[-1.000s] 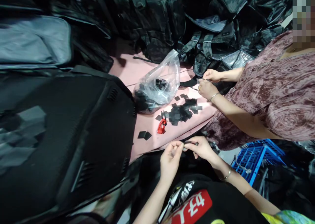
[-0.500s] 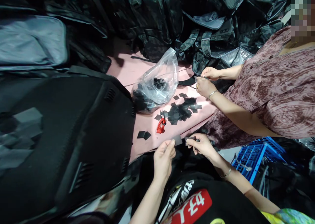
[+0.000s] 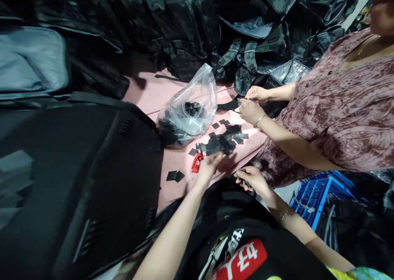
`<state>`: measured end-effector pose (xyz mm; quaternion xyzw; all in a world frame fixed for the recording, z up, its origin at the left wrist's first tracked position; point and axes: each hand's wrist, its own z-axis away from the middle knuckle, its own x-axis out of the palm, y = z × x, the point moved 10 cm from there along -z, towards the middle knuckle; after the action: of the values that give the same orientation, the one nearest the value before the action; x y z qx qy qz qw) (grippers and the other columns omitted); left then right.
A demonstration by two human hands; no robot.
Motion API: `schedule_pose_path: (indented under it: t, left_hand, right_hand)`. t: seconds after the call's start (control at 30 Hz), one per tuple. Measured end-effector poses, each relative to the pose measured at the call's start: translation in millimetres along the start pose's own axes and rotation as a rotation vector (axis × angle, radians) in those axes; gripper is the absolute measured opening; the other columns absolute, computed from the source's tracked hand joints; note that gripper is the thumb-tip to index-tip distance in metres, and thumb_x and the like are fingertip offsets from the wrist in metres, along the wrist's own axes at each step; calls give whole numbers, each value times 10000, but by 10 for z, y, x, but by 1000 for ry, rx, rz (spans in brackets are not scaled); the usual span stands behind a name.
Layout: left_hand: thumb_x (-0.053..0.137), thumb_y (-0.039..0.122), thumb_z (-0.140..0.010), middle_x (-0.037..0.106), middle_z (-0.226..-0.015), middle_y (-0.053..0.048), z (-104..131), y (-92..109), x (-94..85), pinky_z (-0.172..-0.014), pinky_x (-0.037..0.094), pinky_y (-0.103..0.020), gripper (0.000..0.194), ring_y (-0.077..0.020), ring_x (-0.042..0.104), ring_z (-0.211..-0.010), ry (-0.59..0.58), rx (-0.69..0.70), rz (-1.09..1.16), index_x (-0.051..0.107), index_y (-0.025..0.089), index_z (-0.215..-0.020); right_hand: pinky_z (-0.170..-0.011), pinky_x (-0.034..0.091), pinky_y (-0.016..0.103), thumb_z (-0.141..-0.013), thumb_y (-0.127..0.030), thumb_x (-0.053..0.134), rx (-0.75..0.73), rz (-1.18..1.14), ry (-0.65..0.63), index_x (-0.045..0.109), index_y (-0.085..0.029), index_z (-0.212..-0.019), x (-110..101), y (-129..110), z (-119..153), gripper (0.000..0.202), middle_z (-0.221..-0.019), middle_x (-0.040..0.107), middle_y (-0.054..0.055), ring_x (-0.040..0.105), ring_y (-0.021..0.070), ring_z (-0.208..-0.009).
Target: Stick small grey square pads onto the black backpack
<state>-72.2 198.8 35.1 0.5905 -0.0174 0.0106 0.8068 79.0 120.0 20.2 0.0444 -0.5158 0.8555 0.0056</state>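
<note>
Looks like a fetch from the pile: the left hand (image 3: 209, 167) is held out over the near edge of the overlapping black squares (image 3: 222, 143) spread on the pink-covered worktop (image 3: 169, 159). Its fingers are extended forward, but whether anything is pinched there can't be told. The right hand (image 3: 253, 179) is held back by the worktop's near edge, fingers curled, with a small dark piece apparently pinched between them. For one flat square to be lifted cleanly, a fingertip would be needed under an edge, since neighbours could easily be dragged along.

Red-handled snips (image 3: 197, 163) are lying just beside the pile, a clear plastic bag (image 3: 200, 115) is set behind it, and two loose squares (image 3: 175, 175) are placed nearer the black padded bag (image 3: 101, 181).

Hard to make out: the right-hand piece is mostly covered by fingers, the bag's contents are blurred by the plastic, whatever is being handled in the co-worker's hands (image 3: 253, 111) is unclear, and the grey pieces (image 3: 15, 169) at far left are cut off.
</note>
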Motion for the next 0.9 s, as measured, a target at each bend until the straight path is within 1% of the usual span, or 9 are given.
schedule_pose_path:
  t: [0.1,0.13,0.17,0.3,0.4,0.47,0.63,0.77,0.9]
  left_hand:
    - [722,392,-618,608,-553,-14,403,-177,237,-545,437,-263,418,-150,552,-537,-217,6,-51,719,112,-929]
    - [719,384,-628,635,-587,-26,523,-211,264,-592,458,-281,412,-163,573,-573,-242,29,-75,722,117,-942]
    - [711,376,-643,652,-614,-35,619,-222,244,-632,469,-295,384,-170,583,-599,-222,63,-103,727,123,-932]
    - [669,357,-703,666,-677,-30,861,-109,-38,-683,468,-297,254,-160,578,-632,44,206,-188,742,169,-857]
    - [660,346,-712,653,-676,-20,980,-1,-156,-639,458,-283,212,-151,556,-622,152,251,-161,740,189,-832]
    - [680,336,-695,626,-648,-14,1026,6,-221,-574,432,-258,191,-137,526,-593,208,215,-50,729,181,-796]
    - [733,355,-656,355,-456,74,1049,-191,-206,-401,181,-180,240,-36,255,-410,174,-51,339,651,132,-689]
    - [748,336,-650,258,-464,98,1054,-202,-230,-406,164,-165,266,-16,201,-411,150,-74,529,585,126,-632]
    - [761,324,-641,277,-469,95,1067,-241,-276,-402,166,-155,273,-10,212,-414,182,-84,529,581,118,-631]
  right_hand:
    - [-261,211,137,-703,-451,646,28,-10,-34,600,-110,-712,59,59,-35,344,-569,609,8,420,35,-301]
    - [-265,215,138,-723,-454,628,27,-1,-58,593,-108,-680,104,50,-33,350,-545,599,10,414,37,-296]
    - [-272,220,138,-755,-458,595,20,16,-89,592,-107,-654,158,26,-23,365,-519,588,13,406,38,-292]
    - [-303,241,133,-854,-440,457,-13,114,-229,632,-113,-632,392,-135,86,432,-428,530,-2,374,37,-284]
    - [-317,248,126,-820,-404,523,-12,164,-302,646,-128,-646,512,-202,167,349,-421,515,-21,379,34,-289]
    - [-319,237,119,-795,-385,562,-8,166,-327,643,-131,-660,554,-202,191,299,-428,509,-30,397,35,-296]
    - [-278,197,126,-788,-420,561,-49,80,-263,598,-129,-659,485,-198,130,320,-453,510,-37,391,34,-290]
    - [-272,207,127,-764,-430,576,-73,58,-225,634,-128,-798,461,-252,101,309,-573,565,-25,432,31,-317]
    - [-285,233,134,-743,-388,599,-121,89,-216,604,-143,-823,554,-351,139,257,-544,527,-58,406,27,-302]
